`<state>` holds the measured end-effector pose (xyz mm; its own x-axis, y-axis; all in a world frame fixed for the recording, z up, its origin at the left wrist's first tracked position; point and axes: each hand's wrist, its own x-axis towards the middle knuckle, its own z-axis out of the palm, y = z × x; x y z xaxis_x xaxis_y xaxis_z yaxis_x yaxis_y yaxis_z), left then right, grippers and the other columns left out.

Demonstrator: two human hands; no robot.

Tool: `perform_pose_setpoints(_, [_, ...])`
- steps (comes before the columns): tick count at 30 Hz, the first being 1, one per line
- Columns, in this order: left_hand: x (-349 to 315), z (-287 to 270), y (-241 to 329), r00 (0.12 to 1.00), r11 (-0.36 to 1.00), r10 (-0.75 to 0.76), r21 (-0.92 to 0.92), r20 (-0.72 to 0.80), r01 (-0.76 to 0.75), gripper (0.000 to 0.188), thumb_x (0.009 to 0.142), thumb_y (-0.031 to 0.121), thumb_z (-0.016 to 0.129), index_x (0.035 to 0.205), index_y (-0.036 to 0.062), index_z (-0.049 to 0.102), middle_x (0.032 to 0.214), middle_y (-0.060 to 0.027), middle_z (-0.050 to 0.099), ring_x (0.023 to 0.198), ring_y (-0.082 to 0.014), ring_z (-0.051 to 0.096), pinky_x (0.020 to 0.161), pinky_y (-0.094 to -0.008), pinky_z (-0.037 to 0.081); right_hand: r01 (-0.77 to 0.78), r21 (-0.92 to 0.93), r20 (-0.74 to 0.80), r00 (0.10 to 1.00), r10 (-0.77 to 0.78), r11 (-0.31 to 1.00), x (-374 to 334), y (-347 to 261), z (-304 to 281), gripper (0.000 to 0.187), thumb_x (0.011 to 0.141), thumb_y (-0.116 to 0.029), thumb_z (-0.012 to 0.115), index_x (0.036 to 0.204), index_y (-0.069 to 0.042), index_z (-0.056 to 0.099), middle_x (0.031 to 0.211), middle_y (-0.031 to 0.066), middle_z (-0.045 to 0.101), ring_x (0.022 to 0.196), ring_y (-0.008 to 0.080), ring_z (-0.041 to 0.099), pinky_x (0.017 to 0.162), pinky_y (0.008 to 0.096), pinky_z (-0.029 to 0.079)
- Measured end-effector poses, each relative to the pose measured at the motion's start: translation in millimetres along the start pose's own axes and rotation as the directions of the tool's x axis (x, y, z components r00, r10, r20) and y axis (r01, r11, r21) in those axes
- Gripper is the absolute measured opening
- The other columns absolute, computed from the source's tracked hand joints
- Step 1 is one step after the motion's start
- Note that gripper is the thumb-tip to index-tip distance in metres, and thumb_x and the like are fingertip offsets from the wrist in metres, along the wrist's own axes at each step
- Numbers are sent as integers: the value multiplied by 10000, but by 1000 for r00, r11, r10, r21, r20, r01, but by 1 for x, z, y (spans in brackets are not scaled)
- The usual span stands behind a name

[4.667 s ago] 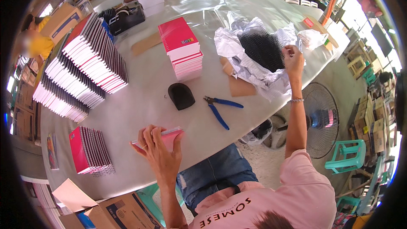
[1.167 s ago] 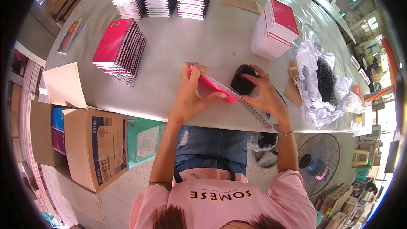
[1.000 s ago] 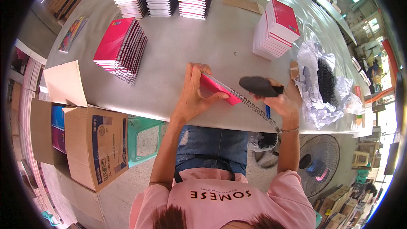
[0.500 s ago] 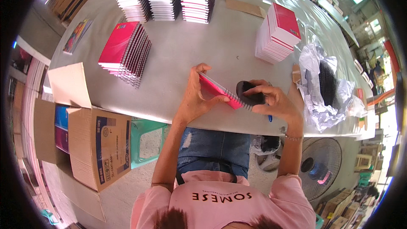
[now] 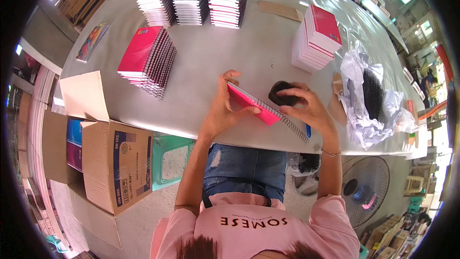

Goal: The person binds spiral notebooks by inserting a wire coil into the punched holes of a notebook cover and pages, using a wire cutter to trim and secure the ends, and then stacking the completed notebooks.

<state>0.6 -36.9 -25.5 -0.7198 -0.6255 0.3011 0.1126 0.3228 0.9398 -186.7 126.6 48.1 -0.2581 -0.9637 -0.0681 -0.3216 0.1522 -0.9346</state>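
Observation:
A pink-red notebook (image 5: 243, 98) stands tilted on the table, gripped between the thumb and fingers of my left hand (image 5: 221, 111). Along its upper edge runs a spiral wire coil (image 5: 296, 130), whose loose end sticks out past the notebook toward my lower right. Just above that coil, my right hand (image 5: 312, 109) is closed on a rounded black pad-like piece (image 5: 280, 93); its exact kind I cannot make out. A blue pen-like object (image 5: 308, 130) lies beside my right wrist.
Left of my hands stands a stack of red spiral notebooks (image 5: 146, 57), with tall notebook stacks (image 5: 187, 0) behind. At right are a stack of red-covered notebooks (image 5: 314, 43) and crumpled white paper around black coils (image 5: 371, 96). An open cardboard box (image 5: 129, 163) sits against the table's left front.
The black piece and my right hand have lifted slightly off the notebook's edge. More of the wire coil now shows beyond the notebook's lower right end. My left hand keeps its hold.

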Motion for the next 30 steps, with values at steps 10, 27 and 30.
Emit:
perform_pose_setpoints(10, [4, -4, 6, 994, 997, -45, -59, 96, 51, 606, 774, 149, 798, 1236, 95, 410, 1054, -6, 456, 1020, -125, 478, 906, -273, 382, 8, -198, -31, 999, -15, 980, 8, -1, -1, 359, 774, -197, 795, 1101, -78, 707, 1234, 101, 545, 1068, 166, 566, 856, 271, 486])
perform_pose_setpoints(27, [4, -13, 1, 965, 957, -83, -250, 251, 147, 317, 904, 49, 581, 1179, 99, 430, 1006, 24, 466, 942, -55, 465, 850, -232, 390, -15, -36, 141, 990, 20, 999, 18, -25, -1, 403, 803, -251, 774, 1123, -21, 688, 1261, 92, 559, 1167, 167, 522, 914, 275, 451])
perform_pose_setpoints(30, [4, -13, 16, 955, 970, -120, -174, 270, 171, 347, 903, 29, 558, 1213, 94, 415, 1018, 21, 464, 940, -63, 464, 857, -228, 382, 21, 147, 126, 991, -40, 989, 13, -19, 6, 393, 787, -210, 795, 1114, -17, 692, 1259, 121, 548, 1133, 189, 546, 951, 285, 455])
